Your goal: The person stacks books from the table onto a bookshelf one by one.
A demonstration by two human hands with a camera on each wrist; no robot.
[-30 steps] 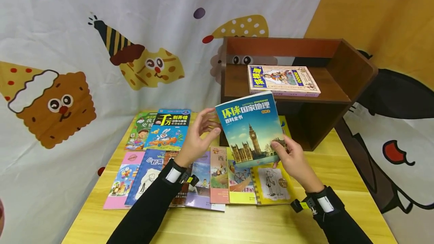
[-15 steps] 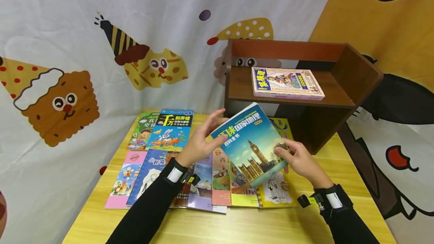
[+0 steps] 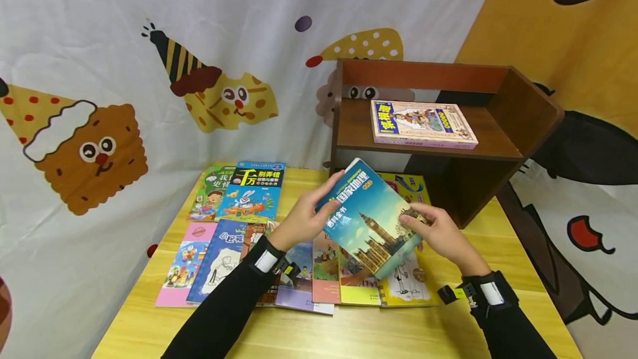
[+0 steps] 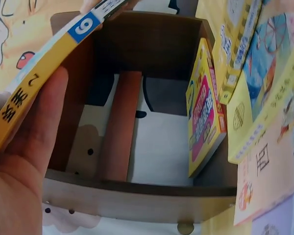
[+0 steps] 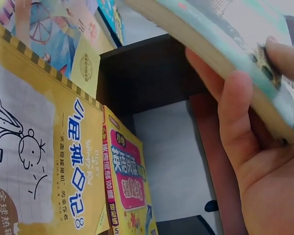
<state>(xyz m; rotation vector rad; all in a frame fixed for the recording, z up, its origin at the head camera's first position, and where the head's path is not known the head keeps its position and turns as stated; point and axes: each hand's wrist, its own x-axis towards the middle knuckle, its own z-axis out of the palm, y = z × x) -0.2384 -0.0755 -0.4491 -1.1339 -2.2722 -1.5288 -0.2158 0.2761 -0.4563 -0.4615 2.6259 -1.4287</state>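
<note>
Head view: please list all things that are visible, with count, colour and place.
Held book: 1, blue cover with a clock tower, yellow spine, tilted above the table books.
Shelf book: 1, pale with a blue edge, flat on the shelf's upper board.
Table books: about ten, many colours, flat in overlapping rows on the table.
Shelf: 1, dark brown wood, at the table's back right.
Table: 1, light wood.
Curtain: 1, white with cartoon prints, behind the table.
Left hand: grips the held book's left edge.
Right hand: grips its right edge.
</note>
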